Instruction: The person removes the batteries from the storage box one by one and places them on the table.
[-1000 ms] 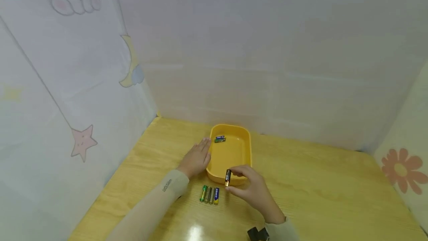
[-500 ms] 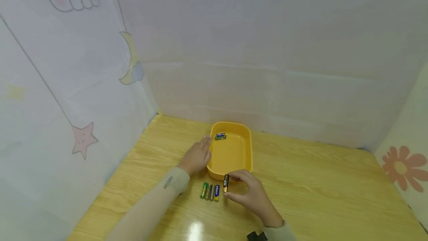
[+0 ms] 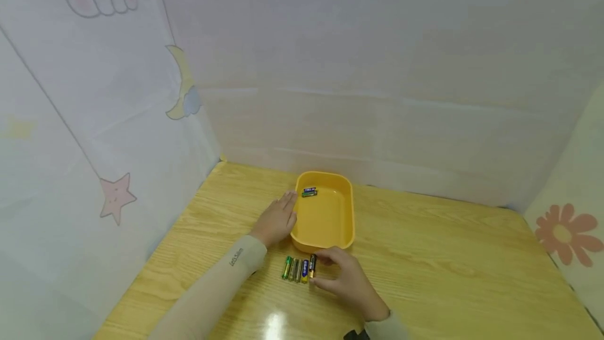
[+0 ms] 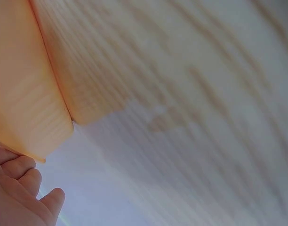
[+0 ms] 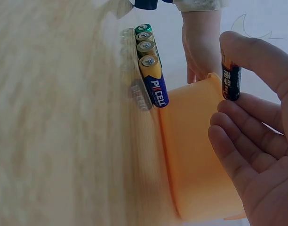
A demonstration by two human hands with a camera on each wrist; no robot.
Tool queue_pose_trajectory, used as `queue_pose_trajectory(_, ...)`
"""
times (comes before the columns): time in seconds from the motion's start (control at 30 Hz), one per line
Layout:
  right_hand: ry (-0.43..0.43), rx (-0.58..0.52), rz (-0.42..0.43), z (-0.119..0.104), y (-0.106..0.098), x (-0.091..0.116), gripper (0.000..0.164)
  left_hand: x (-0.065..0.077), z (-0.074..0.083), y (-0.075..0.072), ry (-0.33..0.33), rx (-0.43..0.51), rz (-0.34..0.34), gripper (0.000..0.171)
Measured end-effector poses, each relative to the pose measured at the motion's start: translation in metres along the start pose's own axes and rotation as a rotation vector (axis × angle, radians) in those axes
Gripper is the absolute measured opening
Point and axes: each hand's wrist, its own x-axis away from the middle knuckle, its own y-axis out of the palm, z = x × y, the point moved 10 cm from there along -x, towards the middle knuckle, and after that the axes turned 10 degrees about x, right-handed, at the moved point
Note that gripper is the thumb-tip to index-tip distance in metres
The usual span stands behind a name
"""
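Observation:
My right hand [image 3: 346, 279] pinches a black and copper battery [image 3: 312, 265] by its two ends, between thumb and fingertip. In the right wrist view this battery [image 5: 231, 75] is above the wood, its other side facing the row. To its left a row of several batteries lies side by side: a green one [image 3: 287, 267], gold ones [image 3: 294, 271] and a blue and yellow one [image 3: 305, 272]. My left hand [image 3: 276, 222] rests with extended fingers against the left rim of a yellow tray [image 3: 353, 214]. Two batteries [image 3: 309, 192] lie inside the tray's far left corner.
The wooden table [image 3: 448, 261] reaches to a pale sheet [image 3: 368, 77] at the back and a printed sheet [image 3: 71, 119] at the left. A black strap piece [image 3: 356, 335] sits at my right wrist.
My right hand has brought the black and copper battery down and left, from in front of the tray to beside the row's blue and yellow battery. My left hand stays at the tray's rim.

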Motion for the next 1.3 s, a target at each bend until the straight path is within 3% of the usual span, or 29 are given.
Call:
queue_pose_trajectory(0.63, 0.214, -0.058, -0.142, 0.032, 0.025, 0.009, 0.049, -0.003, 0.002, 0.001, 0.005, 0.01, -0.004, 0.058)
queue_pose_trajectory(1.0, 0.279, -0.162, -0.189, 0.052, 0.042, 0.013, 0.052, 0.0, 0.0, -0.002, 0.002, 0.016, -0.008, 0.057)
queue_pose_trajectory(1.3, 0.279, -0.132, -0.176, 0.052, 0.039, 0.013, 0.048, -0.002, 0.0, 0.0, -0.002, 0.014, -0.009, 0.058)
